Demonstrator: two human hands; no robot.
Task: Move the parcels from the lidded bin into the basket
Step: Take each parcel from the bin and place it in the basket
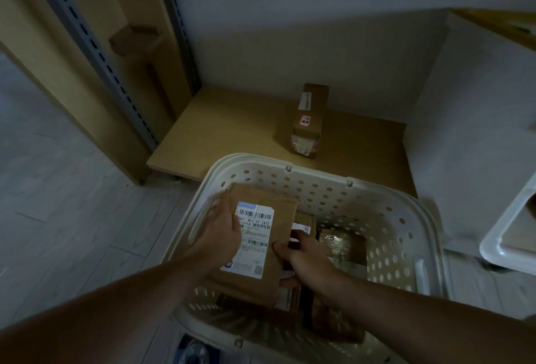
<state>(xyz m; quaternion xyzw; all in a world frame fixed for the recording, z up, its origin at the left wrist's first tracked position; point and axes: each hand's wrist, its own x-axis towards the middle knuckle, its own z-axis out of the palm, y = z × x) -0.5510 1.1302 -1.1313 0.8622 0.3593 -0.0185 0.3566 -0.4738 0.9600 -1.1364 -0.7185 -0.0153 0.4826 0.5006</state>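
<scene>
While you lean over the white perforated basket [385, 218], both of your hands hold one flat brown parcel [261, 250] inside it, toward its left side. Your left hand [220, 233] lies along the parcel's left edge, fingers stretched forward and thumb pressed onto the white shipping label [253, 240]. Your right hand [304, 256] grips the parcel's right edge, thumb on top just beside the label, fingers curled under.

The label carries a barcode across its top, then a printed line that reads roughly "561 B11 57 [57]", followed by Chinese characters, a smaller barcode lower down and a small square code at the bottom right corner. The finer print is too blurred to read.

Beneath and to the right of the held parcel lie other cardboard parcels in the basket; one at the right [342, 244] is wrapped in shiny tape.

Beyond the basket, a tall narrow cardboard box [309, 122] stands upright on a low wooden shelf board [232, 134]. It bears a small red-and-white sticker with marks you cannot make out. At the far right edge sits a white bin [504, 241], only partly in view.
</scene>
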